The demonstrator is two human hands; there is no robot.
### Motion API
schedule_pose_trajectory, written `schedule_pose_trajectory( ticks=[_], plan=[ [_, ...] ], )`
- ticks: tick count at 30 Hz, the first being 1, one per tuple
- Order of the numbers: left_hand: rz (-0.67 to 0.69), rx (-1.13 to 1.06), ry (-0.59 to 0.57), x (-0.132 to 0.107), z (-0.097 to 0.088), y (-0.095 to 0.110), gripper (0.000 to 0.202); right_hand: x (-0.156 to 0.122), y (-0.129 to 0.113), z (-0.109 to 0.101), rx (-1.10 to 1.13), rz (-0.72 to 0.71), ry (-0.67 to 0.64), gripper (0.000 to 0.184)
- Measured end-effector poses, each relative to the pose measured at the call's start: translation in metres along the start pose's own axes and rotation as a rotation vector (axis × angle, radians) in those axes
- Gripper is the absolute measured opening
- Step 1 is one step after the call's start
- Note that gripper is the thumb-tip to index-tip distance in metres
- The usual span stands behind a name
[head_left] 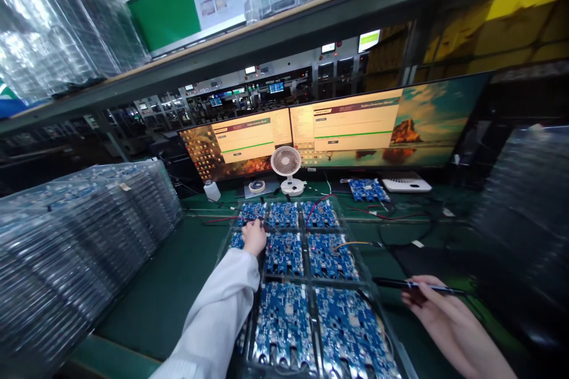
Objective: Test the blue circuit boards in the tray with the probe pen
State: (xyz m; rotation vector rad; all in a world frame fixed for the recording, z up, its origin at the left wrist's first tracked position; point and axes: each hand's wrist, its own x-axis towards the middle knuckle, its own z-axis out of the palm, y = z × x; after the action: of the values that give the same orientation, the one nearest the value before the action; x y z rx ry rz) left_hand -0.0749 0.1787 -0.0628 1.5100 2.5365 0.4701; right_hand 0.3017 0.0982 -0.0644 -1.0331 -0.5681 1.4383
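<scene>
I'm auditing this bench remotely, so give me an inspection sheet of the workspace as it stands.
Surface: green bench mat.
Job's things: blue circuit boards in a clear tray grid.
Clutter: small white fan, stacked clear trays, loose circuit board.
Hands: left hand on an upper-left board; right hand holds a black pen.
Cables: red wires and black cables across the boards and mat.
Surroundings: two monitors, overhead shelf.
</scene>
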Motion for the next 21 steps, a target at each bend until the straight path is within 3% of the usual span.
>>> schedule_pose_trajectory(
  ticks=[3, 9, 15, 21],
  plan=[
    [0.028, 0.042, 0.001, 0.008, -0.002, -0.001, 0.028, 0.002, 0.001, -0.004, 0.01, 0.002, 0.001, 0.045],
    [0.228, 0.088, 0.037, 0.018, -0.014, -0.016, 0.022, 0.005, 0.002, -0.008, 0.016, 0.027, -0.009, 0.044],
    [0.472, 0.099, -0.096, 0.023, -0.026, -0.026, 0.015, 0.007, 0.005, -0.008, -0.001, 0.004, -0.028, 0.043],
    [0.54, 0.069, -0.188, 0.02, -0.037, -0.022, 0.016, 0.005, 0.004, -0.002, -0.023, -0.009, -0.033, 0.041]
  ],
)
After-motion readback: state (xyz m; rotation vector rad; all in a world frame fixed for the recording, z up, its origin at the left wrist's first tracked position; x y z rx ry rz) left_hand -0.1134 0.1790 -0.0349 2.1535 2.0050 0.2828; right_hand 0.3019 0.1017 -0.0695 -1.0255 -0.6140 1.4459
